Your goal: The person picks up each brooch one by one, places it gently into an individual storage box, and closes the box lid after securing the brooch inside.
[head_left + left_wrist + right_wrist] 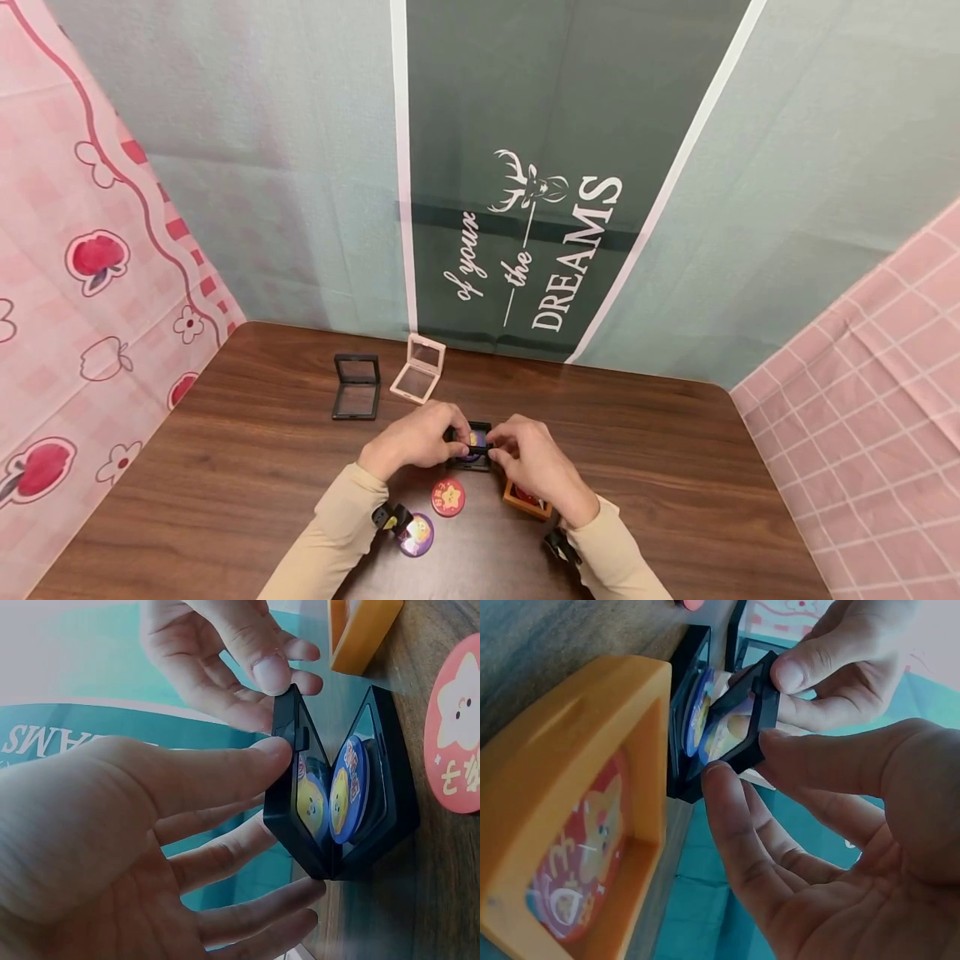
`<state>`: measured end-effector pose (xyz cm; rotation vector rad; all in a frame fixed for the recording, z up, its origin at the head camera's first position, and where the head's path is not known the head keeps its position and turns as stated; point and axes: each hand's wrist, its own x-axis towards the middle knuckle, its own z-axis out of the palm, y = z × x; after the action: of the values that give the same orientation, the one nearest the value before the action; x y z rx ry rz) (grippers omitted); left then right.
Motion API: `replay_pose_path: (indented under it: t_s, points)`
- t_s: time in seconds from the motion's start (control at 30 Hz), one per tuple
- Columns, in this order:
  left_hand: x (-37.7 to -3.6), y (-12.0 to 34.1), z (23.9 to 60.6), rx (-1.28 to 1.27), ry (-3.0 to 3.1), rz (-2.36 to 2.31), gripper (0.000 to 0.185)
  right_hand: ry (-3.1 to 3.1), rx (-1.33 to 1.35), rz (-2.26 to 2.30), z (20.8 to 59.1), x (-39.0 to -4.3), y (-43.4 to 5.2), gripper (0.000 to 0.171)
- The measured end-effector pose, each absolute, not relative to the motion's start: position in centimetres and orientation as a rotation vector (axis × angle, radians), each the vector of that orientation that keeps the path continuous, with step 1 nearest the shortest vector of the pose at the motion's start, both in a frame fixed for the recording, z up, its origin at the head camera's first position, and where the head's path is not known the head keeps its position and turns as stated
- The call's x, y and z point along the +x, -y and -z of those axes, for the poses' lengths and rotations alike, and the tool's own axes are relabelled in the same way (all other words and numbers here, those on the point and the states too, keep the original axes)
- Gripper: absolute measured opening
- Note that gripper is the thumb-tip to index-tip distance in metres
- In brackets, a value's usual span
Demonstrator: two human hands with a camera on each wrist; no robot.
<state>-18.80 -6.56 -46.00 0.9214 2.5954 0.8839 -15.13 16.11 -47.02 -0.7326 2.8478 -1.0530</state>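
Note:
A small black hinged display case (471, 442) stands half open on the wooden table, with a blue badge (349, 787) bearing a yellow face inside it. My left hand (438, 433) pinches the case's lid (739, 724) from the left, thumb on its edge. From the right, my right hand (501, 448) pinches the same lid between thumb and forefinger. In the left wrist view the black case (337, 795) gapes in a V, and the right hand's thumb (268, 671) rests on top of the lid.
An orange case (577, 810) with a red badge inside lies under my right wrist. A pink star badge (447, 497) and a purple badge (417, 534) lie near my left forearm. An open black case (356, 386) and an open pink case (418, 369) sit farther back.

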Motion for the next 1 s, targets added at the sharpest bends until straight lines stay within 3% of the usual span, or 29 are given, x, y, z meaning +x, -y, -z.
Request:
replay_pose_path:
  t_s: [0.37,0.63,1.0]
  points:
    - [-18.8,6.3,46.4,0.875,-2.61,-0.849,0.021,-2.776,-0.716,1.05,47.4,-15.3,-16.3,0.009]
    - [-19.0,6.2,47.2,0.911,-2.646,-0.792,0.026,-2.829,-0.658,0.954,47.9,-15.4,-16.2,0.02]
    - [-19.0,5.9,47.5,0.892,-2.666,-0.781,0.024,-2.804,-0.603,0.969,48.5,-15.7,-16.2,0.022]
